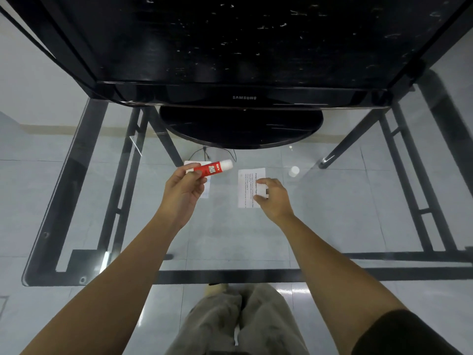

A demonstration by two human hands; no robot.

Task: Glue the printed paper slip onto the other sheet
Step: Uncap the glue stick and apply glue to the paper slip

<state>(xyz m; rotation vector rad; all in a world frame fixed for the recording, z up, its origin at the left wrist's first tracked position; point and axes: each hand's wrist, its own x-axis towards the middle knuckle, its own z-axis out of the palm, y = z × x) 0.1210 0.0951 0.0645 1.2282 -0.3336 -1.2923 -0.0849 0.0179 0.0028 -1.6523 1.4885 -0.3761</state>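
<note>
glue stick [212, 169]: red tube, light and rigid, but the plastic is smooth so it can probably twist in a loose grip. Best held around the middle of the barrel. I can't tell whether the white tip is a cap or bare glue.

left hand [183, 190]: raised off the bench [230, 239], wrist bent back, fingers [190, 168] and thumb clamped on the tail end of the tube. The white tip points away from them, toward the other hand.

printed slip [245, 185]: lies flat on the glass, text side up, right under the right fingertips and sticking out past them on the far side. It's thin, floppy and weighs nothing, so I'd guess it slides on glass the moment glue drags across it. Pin it at one edge and lift by a corner.

right hand [273, 201]: palm down, low over the slip, forearm reaching straight in. The fingers [266, 181] are curled, pinching a white piece [262, 190] against the thumb. It might be a fold of the slip or a separate scrap, honestly can't tell.

other sheet [206, 191]: on the bench below the left fingers, mostly hidden by that hand, well apart from the slip.

small white round thing [293, 171]: sits beyond the right fingers, to their outside. Could be the cap.
</note>
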